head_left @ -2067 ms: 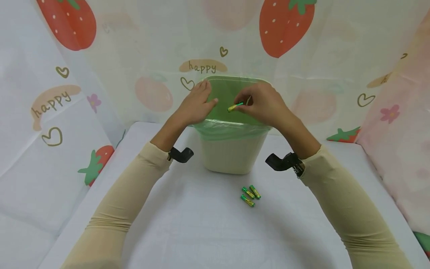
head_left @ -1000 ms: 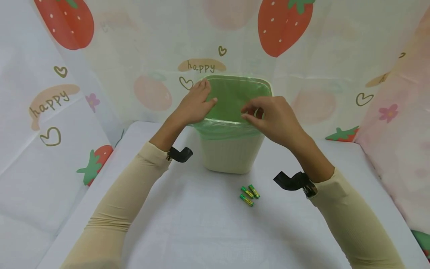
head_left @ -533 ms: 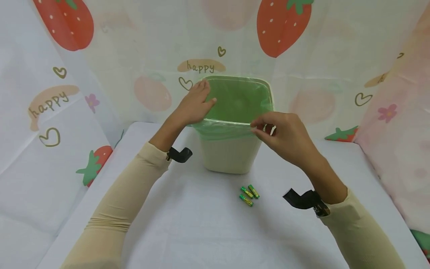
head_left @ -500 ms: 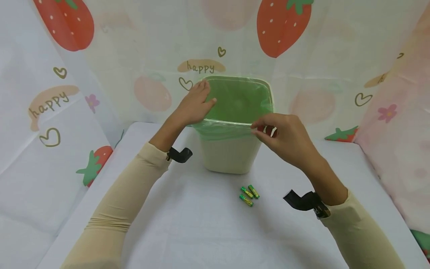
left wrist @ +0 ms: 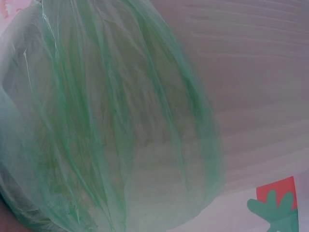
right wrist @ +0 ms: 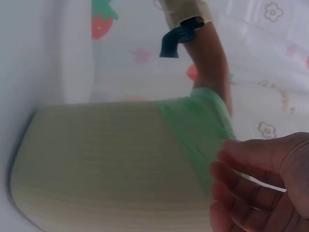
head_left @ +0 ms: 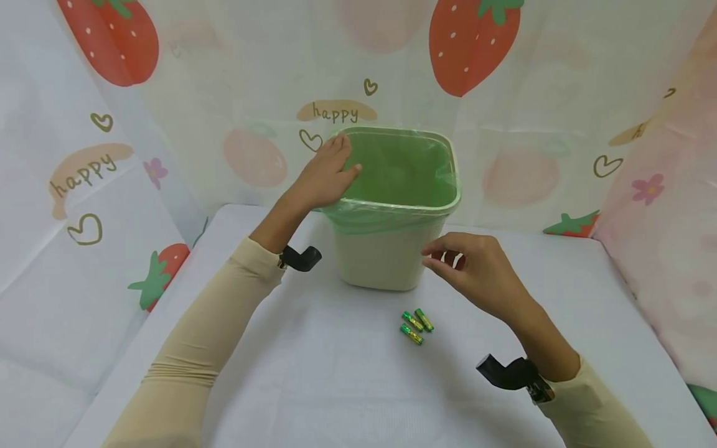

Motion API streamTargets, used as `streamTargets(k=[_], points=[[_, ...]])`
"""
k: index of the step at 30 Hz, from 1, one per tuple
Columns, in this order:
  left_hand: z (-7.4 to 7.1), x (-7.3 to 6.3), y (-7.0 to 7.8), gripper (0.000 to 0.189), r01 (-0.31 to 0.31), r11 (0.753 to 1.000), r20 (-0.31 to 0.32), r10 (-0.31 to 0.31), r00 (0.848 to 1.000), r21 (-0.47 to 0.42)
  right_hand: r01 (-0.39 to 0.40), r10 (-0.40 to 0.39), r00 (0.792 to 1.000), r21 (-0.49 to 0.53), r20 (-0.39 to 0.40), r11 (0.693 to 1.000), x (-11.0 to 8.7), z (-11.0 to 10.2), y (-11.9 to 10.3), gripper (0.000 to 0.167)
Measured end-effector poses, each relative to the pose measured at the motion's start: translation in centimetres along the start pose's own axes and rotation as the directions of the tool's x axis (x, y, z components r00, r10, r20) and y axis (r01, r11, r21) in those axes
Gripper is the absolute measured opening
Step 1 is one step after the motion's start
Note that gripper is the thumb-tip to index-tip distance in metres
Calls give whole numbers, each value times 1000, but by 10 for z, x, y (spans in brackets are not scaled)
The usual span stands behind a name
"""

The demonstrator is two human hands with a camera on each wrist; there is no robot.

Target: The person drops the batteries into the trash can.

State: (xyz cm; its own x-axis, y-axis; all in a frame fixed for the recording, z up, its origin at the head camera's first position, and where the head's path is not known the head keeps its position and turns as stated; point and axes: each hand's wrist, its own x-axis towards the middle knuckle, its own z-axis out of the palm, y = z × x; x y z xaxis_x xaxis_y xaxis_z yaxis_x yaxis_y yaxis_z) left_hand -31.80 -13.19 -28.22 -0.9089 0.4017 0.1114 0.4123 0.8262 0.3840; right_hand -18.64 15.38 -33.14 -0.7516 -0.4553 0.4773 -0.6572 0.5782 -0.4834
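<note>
Batteries, three in green and gold, lie close together on the white table just in front of a pale bin. I see the right hand raised beside the bin's right side, fingers curved, its grip narrow and empty. Across from it, the left hand rests on the left rim, fingers extended, thumb over the opening, where a translucent green liner folds outward and the bottom is hidden from me.
</note>
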Motion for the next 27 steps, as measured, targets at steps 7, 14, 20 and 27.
streamTargets(k=[7, 14, 20, 27], points=[[1, 1, -1, 70, -5, 1000, -2, 5, 1000, 6, -78, 77, 997, 50, 31, 996, -18, 18, 10, 9], [-1, 1, 0, 70, 6, 1000, 12, -6, 1000, 7, -159, 154, 986, 62, 67, 985, -34, 36, 25, 8], [-1, 1, 1, 70, 4, 1000, 12, -4, 1000, 10, -184, 179, 981, 66, 72, 981, -46, 50, 37, 9], [0, 1, 0, 69, 0, 1000, 6, 0, 1000, 9, -205, 199, 976, 70, 86, 976, -55, 62, 47, 9]])
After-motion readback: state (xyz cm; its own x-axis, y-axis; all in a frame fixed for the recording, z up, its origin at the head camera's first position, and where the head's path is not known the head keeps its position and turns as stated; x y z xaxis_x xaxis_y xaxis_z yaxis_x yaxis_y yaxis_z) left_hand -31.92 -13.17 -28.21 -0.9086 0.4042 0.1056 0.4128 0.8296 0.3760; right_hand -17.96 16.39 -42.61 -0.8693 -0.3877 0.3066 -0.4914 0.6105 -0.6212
